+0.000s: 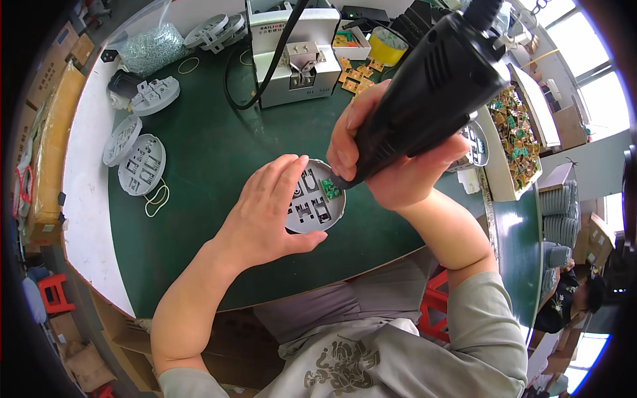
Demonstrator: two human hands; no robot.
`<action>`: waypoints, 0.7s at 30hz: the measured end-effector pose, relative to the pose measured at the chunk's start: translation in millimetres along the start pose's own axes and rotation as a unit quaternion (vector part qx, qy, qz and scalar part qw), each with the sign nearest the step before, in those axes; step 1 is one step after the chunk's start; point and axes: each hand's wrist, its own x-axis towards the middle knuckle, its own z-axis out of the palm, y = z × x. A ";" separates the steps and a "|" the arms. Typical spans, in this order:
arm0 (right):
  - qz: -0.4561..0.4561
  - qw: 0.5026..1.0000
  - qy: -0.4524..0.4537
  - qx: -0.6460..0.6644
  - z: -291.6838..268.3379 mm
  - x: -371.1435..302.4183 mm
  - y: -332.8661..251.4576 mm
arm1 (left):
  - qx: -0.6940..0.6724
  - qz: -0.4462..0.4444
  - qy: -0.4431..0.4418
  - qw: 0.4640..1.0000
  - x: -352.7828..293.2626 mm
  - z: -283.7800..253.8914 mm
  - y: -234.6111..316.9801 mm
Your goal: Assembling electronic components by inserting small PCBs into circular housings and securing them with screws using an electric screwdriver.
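My right hand is wrapped round a thick black electric screwdriver, held at a slant with its cord at the top. Its nose comes down at a small green circuit board. That board sits in the right side of a round light-grey plastic housing, which lies on the table with recesses and slots facing up. Around the left rim of the housing curves my left hand, fingers along the far edge and thumb at the near edge. The screwdriver's very tip is too small to make out.
Behind stands a grey screw-feeding machine. Several similar housings lie at the left, below a bag of screws. Yellow-brown boards lie by the machine. A bin of small circuit boards stands at the right.
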 end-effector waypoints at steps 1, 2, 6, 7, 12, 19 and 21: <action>0.001 1.000 0.002 0.002 -0.9 0.5 0.0 | 0.001 -0.001 0.000 1.000 0.7 0.1 0.5; 0.002 1.000 0.004 0.005 -1.9 0.8 0.1 | 0.002 -0.002 0.000 1.000 1.2 0.6 1.0; 0.001 1.000 0.003 0.015 -5.2 -0.9 2.3 | 0.002 -0.004 0.000 1.000 1.3 2.4 2.2; -0.001 1.000 0.001 0.019 -6.1 -2.2 3.1 | 0.002 -0.004 0.000 1.000 1.0 2.8 3.0; -0.009 1.000 0.003 0.014 1.0 -4.3 5.6 | -0.014 0.003 0.009 1.000 -2.7 1.5 0.7; 0.001 0.998 -0.012 0.060 20.6 47.3 -35.7 | -0.088 -0.025 -0.032 0.995 -0.3 -17.8 7.8; -0.049 0.996 0.016 0.079 32.7 67.5 -62.2 | -0.395 -0.115 -0.071 0.909 -2.9 -28.2 5.9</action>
